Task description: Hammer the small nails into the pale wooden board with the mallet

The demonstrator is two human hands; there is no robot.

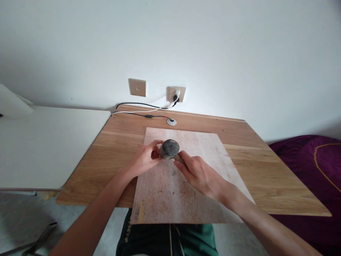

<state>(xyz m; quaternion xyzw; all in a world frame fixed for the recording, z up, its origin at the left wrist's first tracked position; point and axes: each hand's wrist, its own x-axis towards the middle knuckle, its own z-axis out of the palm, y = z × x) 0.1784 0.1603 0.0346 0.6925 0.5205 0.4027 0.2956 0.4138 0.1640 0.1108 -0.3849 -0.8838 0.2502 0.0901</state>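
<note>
Bench [261, 170] beneath both grips; board [205, 149] flat on it, presumably shielding the wood. Mallet [170, 148] above board: right hand [199, 173] clamped round handle [180, 159], likely for control; left hand [146, 156] curled beside mallet, hold hidden, cannot tell; holes [173, 193] nearside of grips

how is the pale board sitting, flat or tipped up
Flat: the pale board lies along the wooden desk, no gap showing under its far edge, its near edge jutting past the desk's front.

Dark green bottoms [206, 237] carry pale drawstrings [171, 239] and light lettering [127, 233] down one side.
</note>
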